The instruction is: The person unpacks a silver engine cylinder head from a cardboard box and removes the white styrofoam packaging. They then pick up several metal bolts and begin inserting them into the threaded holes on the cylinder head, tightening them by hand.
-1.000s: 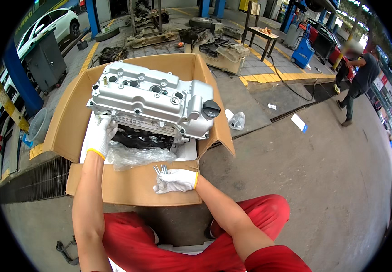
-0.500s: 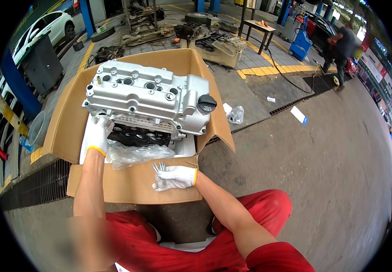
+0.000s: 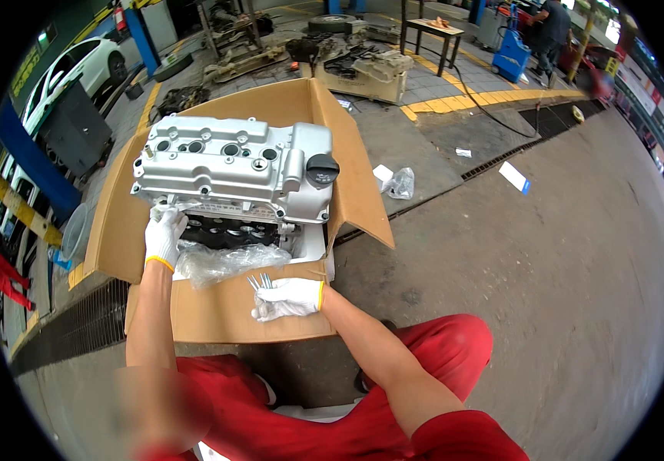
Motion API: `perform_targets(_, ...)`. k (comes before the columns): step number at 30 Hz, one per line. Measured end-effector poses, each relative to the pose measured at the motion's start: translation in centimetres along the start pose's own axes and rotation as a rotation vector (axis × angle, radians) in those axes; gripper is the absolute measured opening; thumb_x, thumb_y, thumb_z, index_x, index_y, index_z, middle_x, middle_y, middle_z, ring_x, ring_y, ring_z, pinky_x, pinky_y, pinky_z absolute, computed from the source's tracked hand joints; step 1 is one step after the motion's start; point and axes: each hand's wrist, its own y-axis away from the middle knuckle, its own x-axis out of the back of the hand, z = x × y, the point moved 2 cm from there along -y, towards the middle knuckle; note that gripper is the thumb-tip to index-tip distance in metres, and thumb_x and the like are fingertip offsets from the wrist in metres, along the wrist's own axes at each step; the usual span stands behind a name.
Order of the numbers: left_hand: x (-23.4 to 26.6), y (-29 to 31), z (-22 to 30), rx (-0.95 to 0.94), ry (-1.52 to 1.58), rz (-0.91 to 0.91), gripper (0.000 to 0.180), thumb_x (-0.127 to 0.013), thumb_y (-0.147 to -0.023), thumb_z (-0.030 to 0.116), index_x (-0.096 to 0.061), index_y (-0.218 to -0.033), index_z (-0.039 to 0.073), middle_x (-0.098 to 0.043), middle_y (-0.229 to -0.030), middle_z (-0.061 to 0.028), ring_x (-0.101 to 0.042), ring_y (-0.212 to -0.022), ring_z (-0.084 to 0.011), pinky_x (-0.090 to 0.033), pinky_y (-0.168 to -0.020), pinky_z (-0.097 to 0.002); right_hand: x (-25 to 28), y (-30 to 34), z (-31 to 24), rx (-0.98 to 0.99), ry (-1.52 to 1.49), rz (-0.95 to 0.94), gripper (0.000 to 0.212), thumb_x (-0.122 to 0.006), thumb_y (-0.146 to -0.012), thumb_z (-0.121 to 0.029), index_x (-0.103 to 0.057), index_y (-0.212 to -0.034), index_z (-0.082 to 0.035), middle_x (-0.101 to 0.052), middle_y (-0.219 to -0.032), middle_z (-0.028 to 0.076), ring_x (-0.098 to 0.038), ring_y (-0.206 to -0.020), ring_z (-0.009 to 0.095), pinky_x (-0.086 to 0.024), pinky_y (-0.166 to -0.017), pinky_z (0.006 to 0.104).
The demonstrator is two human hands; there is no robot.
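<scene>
Head view
Engine: a silver engine sits upright inside an open cardboard box on the concrete floor, valve cover on top.
Oil cap: a black round cap stands at the right end of the cover.
Plastic wrap: clear crumpled film lies in the box just in front of the engine's dark lower block.
Left hand: the white-gloved left hand rests against the engine's near left edge, under the cover; its grip is loose, fingers laid flat on the metal, closed around nothing.
Right hand: the white-gloved right hand lies on the box's front flap; its grip is narrow, holding a small bunch of silver bolts that stick up from the fist.
Legs: red trousers below the box.
Surroundings: a floor drain grate left of the box; a white car far left; another person by a blue machine far back.
</scene>
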Motion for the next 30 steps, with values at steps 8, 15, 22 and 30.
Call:
perform_targets(8, 4.3, 0.0, 1.5, 0.17, -0.063, 0.019, 0.046, -0.072, -0.104, 0.027, -0.053, -0.139, 0.004, -0.067, -0.129, -0.0145, -0.066, -0.12, -0.0271, -0.058, -0.101, -0.0443, -0.1, -1.0, 0.2, 0.001, 0.004, -0.025, 0.02, -0.065, -0.109, -0.022, -0.069, -0.117, -0.004, -0.076, -0.109, 0.013, -0.073, -0.116, 0.031, -0.058, -0.108, 0.0481)
perform_targets(15, -1.8, 5.6, 6.3, -0.282, -1.247, 0.441, 0.084, -0.082, -0.084, 0.058, -0.053, -0.142, 0.004, -0.055, -0.144, -0.024, -0.06, -0.131, -0.0401, -0.047, -0.111, -0.0484, 0.8, -0.1, -0.1, -0.041, -0.044, 0.064, 0.018, -0.064, -0.109, -0.019, -0.07, -0.114, -0.003, -0.074, -0.112, 0.012, -0.071, -0.12, 0.034, -0.055, -0.112, 0.0519)
perform_targets(22, 0.0, 5.4, 6.6, -0.888, -1.357, -0.006, 0.017, -0.07, -0.098, 0.026, -0.07, -0.101, 0.01, -0.071, -0.104, -0.0135, -0.068, -0.098, -0.0368, -0.055, -0.089, -0.048, -1.0, -0.3, -0.2, -0.041, 0.016, 0.103, 0.019, -0.061, -0.111, -0.024, -0.068, -0.111, -0.006, -0.074, -0.107, 0.011, -0.071, -0.119, 0.034, -0.054, -0.111, 0.055)
perform_targets(30, 2.8, 4.3, 7.2, -0.82, -1.282, -0.317, 0.042, -0.062, -0.101, 0.039, -0.07, -0.126, 0.006, -0.071, -0.124, -0.0178, -0.065, -0.119, -0.0378, -0.051, -0.105, -0.048, -7.7, -4.6, -4.2, 0.044, 0.337, 0.248, 0.027, -0.058, -0.113, -0.03, -0.064, -0.116, -0.005, -0.075, -0.103, 0.011, -0.077, -0.099, 0.027, -0.066, -0.084, 0.0428)
